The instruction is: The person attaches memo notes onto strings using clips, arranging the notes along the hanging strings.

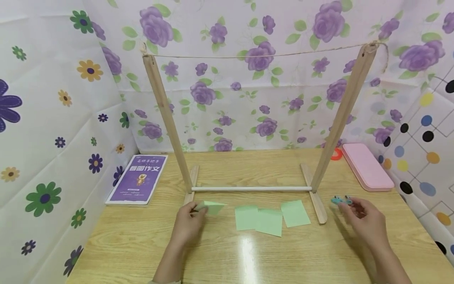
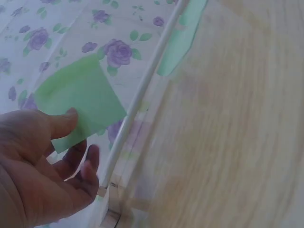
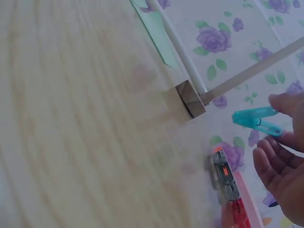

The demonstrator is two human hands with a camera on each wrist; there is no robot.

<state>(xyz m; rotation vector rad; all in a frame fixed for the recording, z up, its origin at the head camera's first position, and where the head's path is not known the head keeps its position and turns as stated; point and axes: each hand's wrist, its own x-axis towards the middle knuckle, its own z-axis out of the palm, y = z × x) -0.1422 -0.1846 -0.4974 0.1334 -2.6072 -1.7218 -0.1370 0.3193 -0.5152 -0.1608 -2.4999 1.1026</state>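
Observation:
My left hand (image 1: 189, 223) pinches a green paper note (image 1: 211, 207) between thumb and fingers, lifted off the table near the foot of the left post. The left wrist view shows the thumb lying on the face of this square note (image 2: 90, 102). To the right of the frame, my right hand (image 1: 367, 223) holds a teal clothespin (image 1: 341, 200). In the right wrist view thumb and finger grip the ends of the clothespin (image 3: 254, 116). Between the hands several more green notes (image 1: 246, 217) lie flat on the table, two of them overlapping or touching.
A wooden frame with a left post (image 1: 166, 118), a right post (image 1: 344, 114) and a white crossbar (image 1: 248, 189) stands ahead. Twine (image 1: 227, 57) runs between the post tops. A purple book (image 1: 140, 177) lies left, a pink case (image 1: 367, 165) and an orange-red object (image 1: 336, 154) right.

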